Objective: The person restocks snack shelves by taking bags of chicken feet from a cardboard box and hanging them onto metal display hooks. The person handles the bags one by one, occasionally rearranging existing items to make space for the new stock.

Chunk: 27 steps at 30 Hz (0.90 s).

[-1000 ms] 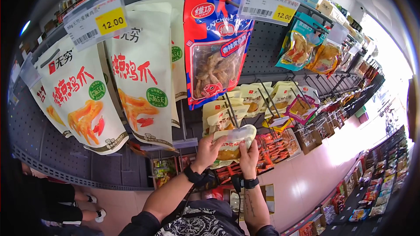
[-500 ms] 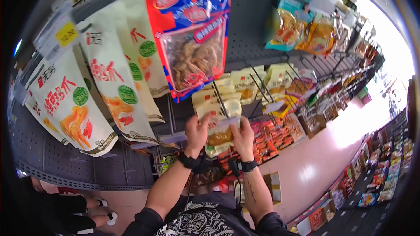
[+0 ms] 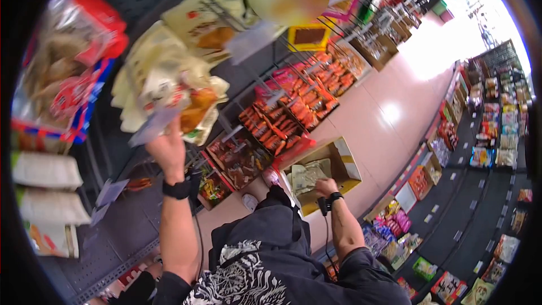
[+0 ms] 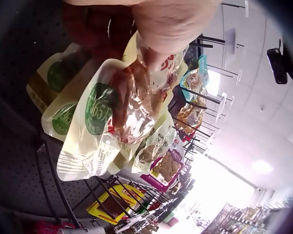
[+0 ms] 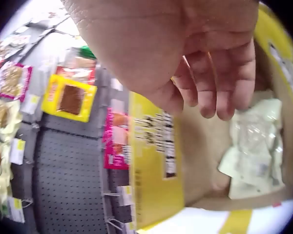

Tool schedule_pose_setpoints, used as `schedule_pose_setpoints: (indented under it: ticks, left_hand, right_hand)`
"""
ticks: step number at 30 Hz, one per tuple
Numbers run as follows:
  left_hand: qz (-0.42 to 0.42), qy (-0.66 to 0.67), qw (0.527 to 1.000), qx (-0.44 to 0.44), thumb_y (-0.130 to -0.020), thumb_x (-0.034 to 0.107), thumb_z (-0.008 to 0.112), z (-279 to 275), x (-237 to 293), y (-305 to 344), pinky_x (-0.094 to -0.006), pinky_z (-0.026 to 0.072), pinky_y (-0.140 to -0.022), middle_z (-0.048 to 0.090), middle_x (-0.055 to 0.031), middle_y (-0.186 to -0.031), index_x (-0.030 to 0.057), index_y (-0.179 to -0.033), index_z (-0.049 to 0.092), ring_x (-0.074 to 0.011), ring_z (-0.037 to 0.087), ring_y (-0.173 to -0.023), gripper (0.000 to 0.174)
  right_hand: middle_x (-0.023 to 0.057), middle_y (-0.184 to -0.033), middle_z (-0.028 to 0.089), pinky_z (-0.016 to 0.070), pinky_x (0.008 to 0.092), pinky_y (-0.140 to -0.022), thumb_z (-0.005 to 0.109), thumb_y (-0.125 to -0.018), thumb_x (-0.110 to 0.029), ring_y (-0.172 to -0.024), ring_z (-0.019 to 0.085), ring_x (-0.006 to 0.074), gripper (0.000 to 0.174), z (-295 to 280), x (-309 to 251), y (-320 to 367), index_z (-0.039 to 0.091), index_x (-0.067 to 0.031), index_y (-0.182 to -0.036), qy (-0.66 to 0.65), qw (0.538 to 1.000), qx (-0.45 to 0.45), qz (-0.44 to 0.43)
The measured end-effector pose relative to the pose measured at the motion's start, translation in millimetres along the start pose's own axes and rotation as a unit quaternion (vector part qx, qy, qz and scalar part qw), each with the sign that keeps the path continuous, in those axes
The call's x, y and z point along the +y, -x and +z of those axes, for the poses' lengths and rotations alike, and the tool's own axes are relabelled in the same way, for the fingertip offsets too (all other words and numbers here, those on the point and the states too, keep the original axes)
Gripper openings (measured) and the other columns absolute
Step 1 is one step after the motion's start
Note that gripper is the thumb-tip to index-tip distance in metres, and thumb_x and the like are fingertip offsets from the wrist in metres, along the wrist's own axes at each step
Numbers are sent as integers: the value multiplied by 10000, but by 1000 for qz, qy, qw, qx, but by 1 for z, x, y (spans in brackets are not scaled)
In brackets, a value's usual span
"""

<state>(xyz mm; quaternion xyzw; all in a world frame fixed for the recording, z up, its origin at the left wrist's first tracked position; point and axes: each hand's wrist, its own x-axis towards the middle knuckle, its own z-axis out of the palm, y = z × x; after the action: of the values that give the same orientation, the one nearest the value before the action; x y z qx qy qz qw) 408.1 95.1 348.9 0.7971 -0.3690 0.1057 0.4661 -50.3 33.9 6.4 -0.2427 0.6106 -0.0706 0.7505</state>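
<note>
At the left of the head view, cream snack packets [image 3: 200, 104] hang in a row on a rack hook. My left hand [image 3: 169, 149] is at the front packet's lower edge; in the left wrist view the hand [image 4: 173, 22] pinches a cream packet [image 4: 97, 126] with a green round mark, its fingertips partly hidden. My right hand [image 3: 326, 186] is over an open cardboard box [image 3: 349, 164]. In the right wrist view the hand [image 5: 185, 53] holds nothing, its fingers loosely bent above cream packets [image 5: 256, 146] lying inside the yellow-sided box [image 5: 156, 161].
Boxes of red-wrapped snacks [image 3: 274, 130] stand below the hooks. A red and blue bag [image 3: 68, 62] hangs at far left, a yellow packet [image 3: 309, 36] at upper middle. Metal hooks and clear tag holders [image 3: 251, 42] jut out near the left hand. Another shelf [image 3: 446, 203] runs along the right.
The head view has turned down and right. My right hand has let go of the packet both hands held and moved to the box at the right; my left hand remains at the hanging packets.
</note>
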Motion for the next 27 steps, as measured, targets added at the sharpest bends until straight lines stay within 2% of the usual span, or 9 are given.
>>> schedule_pose_setpoints:
  ticks: [3, 6, 8, 13, 16, 18, 24, 25, 27]
  left_hand:
    - [-64, 31, 997, -6, -904, 206, 624, 10, 11, 14, -315, 487, -731, 688, -123, -896, -62, -951, 646, -168, 640, -839, 273]
    - [-236, 270, 933, 4, -948, 174, 548, 19, -8, 50, -253, 473, -683, 661, -82, -878, -35, -1067, 579, -133, 613, -773, 242]
    - [-262, 194, 933, -151, -948, 136, 522, 0, -57, 86, -219, 445, -631, 630, -50, -819, -8, -1081, 530, -90, 570, -702, 196]
    - [-82, -72, 931, -347, -842, 34, 595, -11, -15, 127, -272, 427, -544, 595, -75, -711, -1, -819, 597, -144, 548, -607, 43]
    - [-121, -66, 903, -407, -809, 20, 619, -15, 8, 133, -288, 429, -533, 593, -94, -678, 0, -803, 615, -186, 561, -570, 22]
    - [-159, -60, 873, -458, -812, 47, 632, -8, 2, 141, -288, 438, -522, 601, -95, -677, 10, -815, 632, -187, 575, -568, 37]
    - [-220, -14, 831, -510, -838, 152, 660, -3, -26, 189, -310, 525, -639, 681, -93, -833, 78, -910, 669, -236, 679, -763, 104]
    - [-186, -16, 825, -533, -850, 137, 645, 2, -18, 183, -286, 515, -647, 673, -86, -807, 64, -953, 671, -160, 658, -722, 128]
    - [-145, -18, 814, -562, -870, 242, 610, 2, -16, 185, -343, 513, -681, 672, -102, -964, 96, -983, 661, -299, 658, -824, 191]
  right_hand:
    - [63, -734, 612, 543, 307, -584, 645, -818, -98, -609, 613, 170, 204, -14, 75, -71, 609, -31, -1008, 217, 973, 33, 76]
    - [163, -938, 642, 547, 340, -601, 650, -822, -252, -768, 656, 226, 406, 35, 86, -76, 589, -10, -1141, -97, 973, 158, 137]
    - [157, -869, 641, 511, 380, -554, 658, -801, -283, -689, 638, 252, 395, 52, 77, -77, 613, 14, -1058, -29, 972, 195, 126]
    - [178, -927, 638, 491, 432, -524, 704, -747, -370, -754, 631, 279, 506, 69, 80, -95, 634, 53, -1015, -27, 934, 316, 162]
    - [200, -1040, 612, 516, 429, -556, 737, -722, -428, -732, 628, 297, 750, 61, 110, -132, 496, 70, -1229, -114, 925, 322, 164]
    - [232, -1166, 554, 542, 427, -594, 771, -684, -465, -832, 633, 320, 1043, 59, 131, -159, 226, 69, -1395, -139, 907, 337, 211]
    - [186, -1285, 522, 427, 371, -901, 788, -674, -460, -1088, 542, 298, 930, 60, 123, -151, 386, 39, -1349, -6, 942, 288, 172]
    - [179, -1305, 517, 408, 362, -952, 791, -672, -459, -1131, 527, 294, 913, 56, 111, -138, 413, 34, -1341, 18, 943, 278, 182]
    - [161, -1299, 533, 396, 348, -990, 814, -665, -398, -1143, 527, 286, 872, 37, 146, -161, 445, 38, -1324, -54, 952, 288, 89]
